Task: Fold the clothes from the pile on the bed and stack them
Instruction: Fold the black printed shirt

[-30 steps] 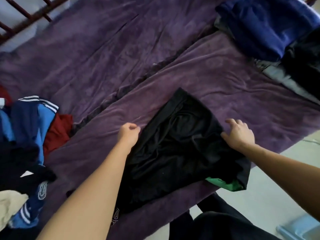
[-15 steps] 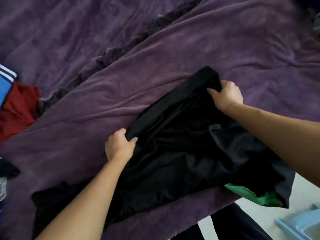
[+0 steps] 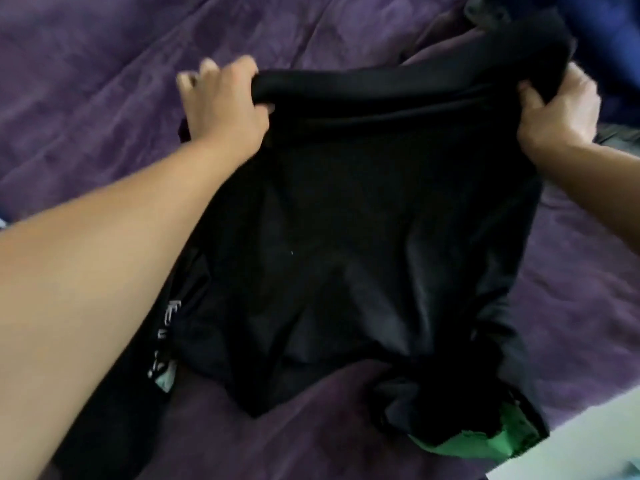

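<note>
Bed (image 3: 104, 71) first: one, spread with a creased purple cover, cut off at every edge of the view. Next in size, one black garment (image 3: 363, 237), lying mid-bed with the far edge lifted off the cover; too dark and crumpled to tell what kind. Two bare forearms, reaching in from the near side. Two hands on that lifted edge, a thick rolled band: left hand (image 3: 225, 102) gripping the band's left end, thumb hooked beneath, fingertips blurred; right hand (image 3: 561, 109) pinching the right end between thumb and fingers, its far side hard to make out. One blue garment (image 3: 613, 36) in the far right corner, mostly out of view, just behind the right hand. One pale strip of floor (image 3: 571, 448) at the near right corner, blurred. One green patch (image 3: 460, 443) at the black garment's near right corner. One line of white lettering (image 3: 165, 341) on black cloth beside the left forearm, half hidden, unreadable. One grey scrap of cloth (image 3: 479, 10) at the top edge, barely showing.
</note>
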`<action>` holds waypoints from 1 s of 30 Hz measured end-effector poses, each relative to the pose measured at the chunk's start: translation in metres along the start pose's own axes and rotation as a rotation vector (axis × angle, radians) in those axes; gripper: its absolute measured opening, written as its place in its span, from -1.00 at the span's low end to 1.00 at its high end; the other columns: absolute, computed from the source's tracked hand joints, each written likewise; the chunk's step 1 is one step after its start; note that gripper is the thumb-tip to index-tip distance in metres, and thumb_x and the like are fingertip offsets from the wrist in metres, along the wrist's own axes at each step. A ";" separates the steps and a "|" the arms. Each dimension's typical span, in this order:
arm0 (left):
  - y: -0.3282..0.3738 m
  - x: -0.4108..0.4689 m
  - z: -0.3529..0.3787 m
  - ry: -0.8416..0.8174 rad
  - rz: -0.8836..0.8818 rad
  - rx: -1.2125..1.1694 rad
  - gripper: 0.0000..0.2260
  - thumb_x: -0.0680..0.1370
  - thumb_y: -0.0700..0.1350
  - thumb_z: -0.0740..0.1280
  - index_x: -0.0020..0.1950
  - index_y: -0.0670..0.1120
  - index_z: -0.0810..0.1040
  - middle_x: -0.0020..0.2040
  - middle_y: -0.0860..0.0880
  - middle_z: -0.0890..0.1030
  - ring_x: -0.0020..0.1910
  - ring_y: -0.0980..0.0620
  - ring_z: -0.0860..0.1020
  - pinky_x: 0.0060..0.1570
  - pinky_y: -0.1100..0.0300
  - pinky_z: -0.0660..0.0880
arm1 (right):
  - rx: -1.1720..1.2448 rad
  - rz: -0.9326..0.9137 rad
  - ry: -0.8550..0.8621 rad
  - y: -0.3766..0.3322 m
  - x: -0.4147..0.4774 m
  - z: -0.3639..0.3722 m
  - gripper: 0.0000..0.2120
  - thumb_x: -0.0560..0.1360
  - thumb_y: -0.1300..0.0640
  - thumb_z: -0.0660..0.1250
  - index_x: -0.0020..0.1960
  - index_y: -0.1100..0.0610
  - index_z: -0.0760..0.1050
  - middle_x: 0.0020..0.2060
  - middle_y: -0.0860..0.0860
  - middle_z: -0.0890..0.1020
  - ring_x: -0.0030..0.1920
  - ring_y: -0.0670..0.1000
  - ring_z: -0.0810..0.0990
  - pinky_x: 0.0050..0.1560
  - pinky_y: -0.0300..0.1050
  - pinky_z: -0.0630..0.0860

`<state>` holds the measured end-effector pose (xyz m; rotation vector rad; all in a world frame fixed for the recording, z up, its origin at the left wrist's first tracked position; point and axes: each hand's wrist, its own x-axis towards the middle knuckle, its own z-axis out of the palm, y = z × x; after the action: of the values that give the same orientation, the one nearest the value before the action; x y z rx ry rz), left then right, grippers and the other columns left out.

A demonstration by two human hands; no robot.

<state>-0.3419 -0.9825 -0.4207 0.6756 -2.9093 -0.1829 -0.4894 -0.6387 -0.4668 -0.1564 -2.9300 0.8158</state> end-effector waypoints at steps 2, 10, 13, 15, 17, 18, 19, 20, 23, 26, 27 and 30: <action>0.028 0.029 0.004 0.098 0.034 -0.012 -0.75 0.51 -0.03 0.31 0.16 -0.06 0.47 0.15 -0.22 0.53 0.20 -0.24 0.42 0.22 -0.08 0.27 | 0.004 0.042 0.046 0.013 0.033 0.000 -0.54 0.48 -0.16 0.20 0.26 0.10 0.45 0.24 0.13 0.55 0.27 0.17 0.47 0.25 0.02 0.37; 0.058 0.025 0.053 0.010 0.035 -0.017 -0.59 0.48 -0.03 0.36 0.30 -0.03 0.39 0.32 -0.10 0.39 0.32 -0.15 0.33 0.28 -0.04 0.27 | -0.171 0.075 -0.129 0.051 0.033 0.009 -0.41 0.49 0.01 0.25 0.47 0.08 0.18 0.38 0.17 0.37 0.36 0.23 0.33 0.29 0.17 0.29; 0.032 -0.055 0.057 -0.089 0.007 -0.063 -0.67 0.47 -0.09 0.38 0.22 -0.10 0.49 0.27 -0.14 0.44 0.26 -0.19 0.38 0.21 -0.08 0.32 | -0.130 -0.218 -0.134 0.042 -0.024 0.002 -0.35 0.44 0.05 0.30 0.48 0.09 0.20 0.41 0.14 0.32 0.39 0.18 0.29 0.27 0.11 0.28; 0.015 -0.120 0.056 -0.135 0.001 -0.087 -0.77 0.49 -0.08 0.35 0.11 -0.13 0.55 0.22 -0.16 0.48 0.21 -0.22 0.43 0.15 -0.09 0.36 | 0.034 -0.398 -0.211 0.032 -0.082 -0.002 -0.57 0.44 0.08 0.29 0.30 0.09 0.43 0.24 0.10 0.50 0.25 0.17 0.45 0.16 0.04 0.38; 0.002 -0.186 0.054 -0.228 0.030 -0.088 -0.75 0.52 0.03 0.27 0.03 -0.12 0.56 0.20 -0.15 0.49 0.19 -0.21 0.45 0.12 -0.09 0.38 | 0.157 -0.543 -0.404 0.025 -0.153 -0.004 -0.82 0.43 0.12 0.31 0.03 0.05 0.56 -0.08 0.02 0.60 -0.05 0.09 0.59 -0.09 -0.07 0.47; -0.004 -0.218 0.054 -0.298 0.057 -0.068 -0.69 0.53 0.10 0.22 0.01 -0.11 0.56 0.21 -0.14 0.49 0.21 -0.20 0.45 0.12 -0.08 0.38 | 0.154 -0.614 -0.513 0.025 -0.188 -0.004 -0.88 0.42 0.12 0.34 -0.05 0.03 0.57 -0.18 -0.02 0.59 -0.15 0.06 0.61 -0.20 -0.10 0.48; -0.012 -0.246 0.055 -0.375 0.089 -0.035 -0.62 0.54 0.18 0.18 0.00 -0.10 0.57 0.23 -0.14 0.48 0.24 -0.19 0.44 0.14 -0.08 0.37 | 0.120 -0.688 -0.615 0.029 -0.220 -0.002 -0.88 0.40 0.10 0.35 -0.06 0.01 0.57 -0.21 -0.04 0.58 -0.18 0.05 0.61 -0.26 -0.12 0.50; -0.020 -0.269 0.058 -0.455 0.118 0.009 -0.56 0.53 0.23 0.15 0.01 -0.10 0.58 0.26 -0.15 0.48 0.27 -0.18 0.43 0.17 -0.09 0.37 | 0.060 -0.757 -0.702 0.035 -0.246 0.001 -0.83 0.37 0.08 0.38 -0.03 0.02 0.59 -0.16 -0.04 0.60 -0.14 0.06 0.62 -0.25 -0.13 0.53; -0.044 -0.297 0.069 -0.606 0.159 0.138 -0.52 0.40 0.20 0.37 0.15 -0.11 0.60 0.33 -0.22 0.46 0.33 -0.23 0.41 0.15 -0.17 0.41 | -0.270 -0.792 -0.777 0.059 -0.278 0.018 -0.38 0.17 -0.06 0.54 0.20 0.07 0.58 0.09 0.09 0.61 0.09 0.16 0.61 0.02 -0.03 0.57; -0.055 -0.285 0.080 -0.645 0.164 0.151 -0.47 0.23 0.02 0.60 0.14 -0.12 0.62 0.23 -0.23 0.55 0.23 -0.23 0.51 0.00 -0.16 0.49 | -0.408 -0.756 -0.697 0.067 -0.280 0.032 -0.27 0.15 -0.08 0.58 0.27 0.12 0.54 0.11 0.15 0.60 0.12 0.19 0.59 0.06 0.04 0.54; -0.057 -0.279 0.081 -0.628 0.182 0.143 -0.52 0.21 -0.06 0.61 0.09 -0.12 0.63 0.16 -0.19 0.59 0.16 -0.21 0.55 -0.06 -0.13 0.51 | -0.398 -0.753 -0.662 0.066 -0.281 0.036 -0.35 0.18 -0.02 0.58 0.23 0.13 0.56 0.08 0.14 0.61 0.09 0.19 0.59 0.02 0.02 0.54; -0.065 -0.261 0.068 -0.542 0.202 0.094 -0.72 0.30 -0.28 0.45 0.00 -0.14 0.62 -0.04 -0.13 0.59 -0.02 -0.18 0.56 -0.16 -0.08 0.50 | -0.284 -0.631 -0.523 0.049 -0.286 0.032 -0.62 0.24 0.23 0.51 0.06 0.14 0.62 -0.09 0.06 0.66 -0.05 0.16 0.63 -0.15 -0.02 0.51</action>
<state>-0.0941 -0.9184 -0.5281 0.3823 -3.4988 -0.2376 -0.2061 -0.6493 -0.5381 1.0540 -3.2029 0.3719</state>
